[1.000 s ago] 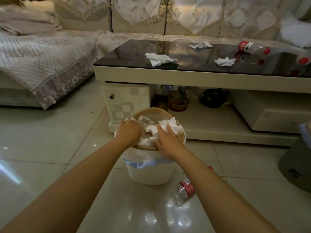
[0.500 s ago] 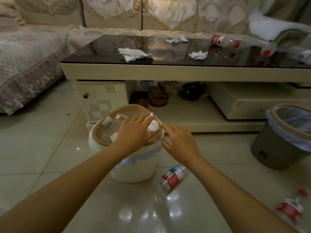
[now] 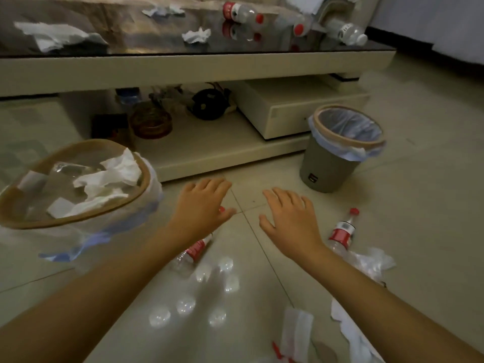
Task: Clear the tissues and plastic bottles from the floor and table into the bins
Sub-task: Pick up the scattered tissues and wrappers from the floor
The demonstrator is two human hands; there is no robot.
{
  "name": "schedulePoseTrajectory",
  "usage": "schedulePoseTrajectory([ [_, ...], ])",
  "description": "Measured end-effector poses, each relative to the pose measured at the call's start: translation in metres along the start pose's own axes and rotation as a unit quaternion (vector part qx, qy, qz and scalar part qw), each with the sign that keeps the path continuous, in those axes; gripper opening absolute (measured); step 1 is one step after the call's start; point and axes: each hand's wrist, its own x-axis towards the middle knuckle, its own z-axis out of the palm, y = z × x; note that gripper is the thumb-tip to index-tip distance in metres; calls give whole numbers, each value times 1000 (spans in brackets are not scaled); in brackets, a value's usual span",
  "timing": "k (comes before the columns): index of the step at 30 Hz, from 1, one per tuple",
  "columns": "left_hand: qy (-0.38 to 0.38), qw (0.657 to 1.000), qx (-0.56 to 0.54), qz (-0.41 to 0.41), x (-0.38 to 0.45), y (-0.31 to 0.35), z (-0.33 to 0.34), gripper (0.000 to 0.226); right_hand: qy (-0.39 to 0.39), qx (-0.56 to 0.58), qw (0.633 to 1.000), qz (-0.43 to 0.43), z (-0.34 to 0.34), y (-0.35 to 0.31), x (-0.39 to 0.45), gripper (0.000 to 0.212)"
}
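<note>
So: coffee table [image 3: 183, 66] fills the top of the view, dark glossy top, cream edge, lower shelf underneath; taking it as the landmark. White bin [image 3: 78, 218] stands on the floor in front of the table's left half, tan rim, crumpled tissues [image 3: 110, 179] and clear plastic inside. Grey bin [image 3: 337, 153] stands in front of the table's right end, liner showing, contents can't tell. Left hand [image 3: 201, 205] and right hand [image 3: 290, 221] hover over the floor tiles in front of the table's middle, between the 2 bins, palms down, fingers spread and relaxed, holding nothing, well apart from each other. Floor bottle [image 3: 193, 252] lies in front of the table under the left wrist, red label, partly hidden. Second bottle [image 3: 343, 231] lies just right of the right hand, red cap pointing toward the table. Floor tissues [image 3: 351, 328] lie further from the table, near the bottom right. On the tabletop: 3 tissue wads [image 3: 196, 35] left to middle, 3 table bottles [image 3: 241, 13] lying toward its right end.
</note>
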Motion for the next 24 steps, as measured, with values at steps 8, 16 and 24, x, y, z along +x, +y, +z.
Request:
schedulePoseTrajectory([
  [8,-50,995,0,89,32,82,47,69,-32,-2,993,115,24,69,-59,55],
  [16,-95,980,-16,172,43,162,91,73,-68,1,977,201,53,122,-113,54],
  [24,-140,955,-29,261,52,235,141,74,-122,-7,953,278,77,172,-173,57],
])
